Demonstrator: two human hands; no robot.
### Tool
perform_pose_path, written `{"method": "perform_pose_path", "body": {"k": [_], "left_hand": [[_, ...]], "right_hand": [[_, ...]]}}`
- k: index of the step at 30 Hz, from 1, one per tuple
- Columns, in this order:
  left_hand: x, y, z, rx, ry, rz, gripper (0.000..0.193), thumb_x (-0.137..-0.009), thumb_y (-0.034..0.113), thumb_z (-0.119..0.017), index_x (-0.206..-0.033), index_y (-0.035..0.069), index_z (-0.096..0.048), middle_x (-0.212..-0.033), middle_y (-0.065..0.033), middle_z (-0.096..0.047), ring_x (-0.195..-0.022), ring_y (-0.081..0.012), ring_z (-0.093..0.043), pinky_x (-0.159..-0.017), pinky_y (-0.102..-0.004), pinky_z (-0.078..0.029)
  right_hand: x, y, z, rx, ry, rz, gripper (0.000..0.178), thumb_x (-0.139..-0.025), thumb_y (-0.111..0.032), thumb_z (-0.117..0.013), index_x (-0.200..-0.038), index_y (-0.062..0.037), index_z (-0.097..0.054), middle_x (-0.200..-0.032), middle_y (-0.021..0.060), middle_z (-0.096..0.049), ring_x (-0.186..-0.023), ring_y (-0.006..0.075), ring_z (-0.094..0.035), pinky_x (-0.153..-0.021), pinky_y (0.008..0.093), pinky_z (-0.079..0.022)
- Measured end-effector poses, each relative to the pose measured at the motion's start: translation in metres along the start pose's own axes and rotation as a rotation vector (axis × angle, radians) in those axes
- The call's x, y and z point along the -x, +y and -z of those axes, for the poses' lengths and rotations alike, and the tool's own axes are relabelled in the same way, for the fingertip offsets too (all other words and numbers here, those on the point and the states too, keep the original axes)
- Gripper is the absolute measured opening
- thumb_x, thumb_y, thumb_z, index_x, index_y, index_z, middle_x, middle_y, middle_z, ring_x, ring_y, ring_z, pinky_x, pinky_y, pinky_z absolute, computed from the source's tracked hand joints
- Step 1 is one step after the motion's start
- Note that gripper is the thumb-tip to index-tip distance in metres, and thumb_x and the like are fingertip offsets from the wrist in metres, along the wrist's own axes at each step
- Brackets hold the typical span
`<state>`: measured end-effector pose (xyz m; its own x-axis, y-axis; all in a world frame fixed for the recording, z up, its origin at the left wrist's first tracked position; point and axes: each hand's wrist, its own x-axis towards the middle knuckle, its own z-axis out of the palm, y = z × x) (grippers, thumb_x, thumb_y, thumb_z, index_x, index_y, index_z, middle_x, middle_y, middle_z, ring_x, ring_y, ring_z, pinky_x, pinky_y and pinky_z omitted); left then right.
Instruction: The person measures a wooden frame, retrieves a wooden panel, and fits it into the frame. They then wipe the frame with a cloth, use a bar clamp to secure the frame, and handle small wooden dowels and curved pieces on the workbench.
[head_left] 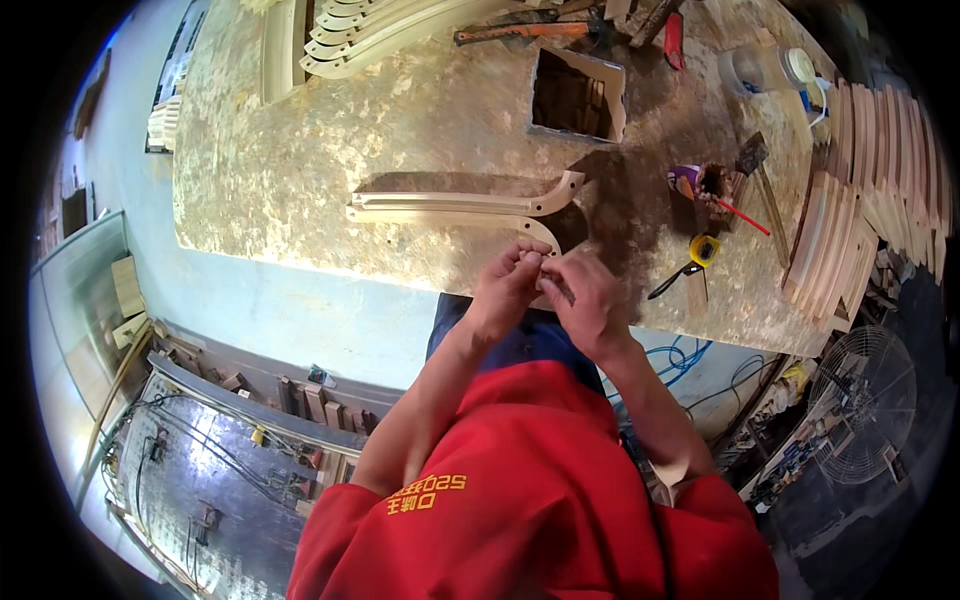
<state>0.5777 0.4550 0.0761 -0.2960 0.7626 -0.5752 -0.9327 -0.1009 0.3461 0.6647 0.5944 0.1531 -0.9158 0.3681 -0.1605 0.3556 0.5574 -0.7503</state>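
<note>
Close together at the table's near edge, my left hand (507,283) and my right hand (592,303) both have their fingers pinched. Whatever sits between the fingertips is too small or hidden to name. Just beyond them lie two pale, curved wooden pieces side by side. The nearer wooden piece (480,221) has dark holes, and its curved right end reaches close to my fingertips; I cannot tell whether they touch it. Behind it, the farther wooden piece (440,203) bends away at its right end, which also shows a hole.
The worn table (280,150) holds an open box (578,95) of small wooden pieces, an orange-handled hammer (525,32), a yellow tape measure (704,250), another hammer (765,190) and a plastic jar (765,68). Stacked curved wood (345,45) lies far left. A fan (865,400) stands right.
</note>
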Motion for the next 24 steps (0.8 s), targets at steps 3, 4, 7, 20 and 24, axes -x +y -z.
{"method": "perform_pose_path", "body": {"k": [3,4,7,20,24], "left_hand": [[0.005,-0.014,-0.006,-0.014,-0.040,0.002,0.026,-0.110,0.019,-0.053,-0.129,0.003,-0.053,-0.109,-0.0071,-0.065,-0.098,-0.0183,-0.067,-0.086,-0.0317,-0.058],[0.007,-0.019,-0.008,-0.020,-0.031,-0.019,0.025,-0.109,0.019,-0.053,-0.129,0.003,-0.053,-0.111,-0.0072,-0.066,-0.099,-0.0188,-0.068,-0.086,-0.0317,-0.058],[0.018,-0.020,-0.029,-0.148,-0.062,0.045,0.026,-0.110,0.020,-0.052,-0.131,0.005,-0.056,-0.118,-0.0063,-0.066,-0.104,-0.0164,-0.068,-0.090,-0.0308,-0.057],[0.028,-0.034,-0.011,-0.239,-0.193,0.213,0.025,-0.108,0.013,-0.054,-0.129,0.000,-0.060,-0.118,-0.0076,-0.067,-0.108,-0.0187,-0.066,-0.095,-0.0342,-0.055],[0.023,-0.021,-0.018,-0.169,-0.246,0.267,0.024,-0.107,0.011,-0.055,-0.128,0.000,-0.061,-0.118,-0.0075,-0.067,-0.110,-0.0180,-0.065,-0.097,-0.0342,-0.054]], "right_hand": [[0.023,0.004,-0.004,-0.027,0.052,0.062,0.041,-0.080,-0.005,-0.078,-0.118,-0.0057,-0.063,-0.113,0.0127,-0.064,-0.107,0.0353,-0.063,-0.087,0.0446,-0.053],[0.024,-0.003,0.001,-0.022,0.115,0.101,0.043,-0.080,-0.004,-0.078,-0.120,-0.0056,-0.063,-0.117,0.0131,-0.065,-0.111,0.0353,-0.063,-0.090,0.0442,-0.054],[0.037,0.015,-0.005,0.023,0.076,0.209,0.053,-0.078,-0.002,-0.077,-0.128,-0.0051,-0.062,-0.129,0.0146,-0.064,-0.121,0.0357,-0.061,-0.099,0.0442,-0.052],[0.037,0.028,0.007,0.000,-0.003,0.380,0.042,-0.085,0.000,-0.063,-0.126,-0.0020,-0.066,-0.132,0.0164,-0.065,-0.120,0.0366,-0.066,-0.100,0.0434,-0.056],[0.024,0.030,0.016,0.011,-0.042,0.443,0.037,-0.084,0.001,-0.064,-0.121,-0.0019,-0.067,-0.128,0.0157,-0.067,-0.118,0.0354,-0.067,-0.100,0.0430,-0.057]]}}
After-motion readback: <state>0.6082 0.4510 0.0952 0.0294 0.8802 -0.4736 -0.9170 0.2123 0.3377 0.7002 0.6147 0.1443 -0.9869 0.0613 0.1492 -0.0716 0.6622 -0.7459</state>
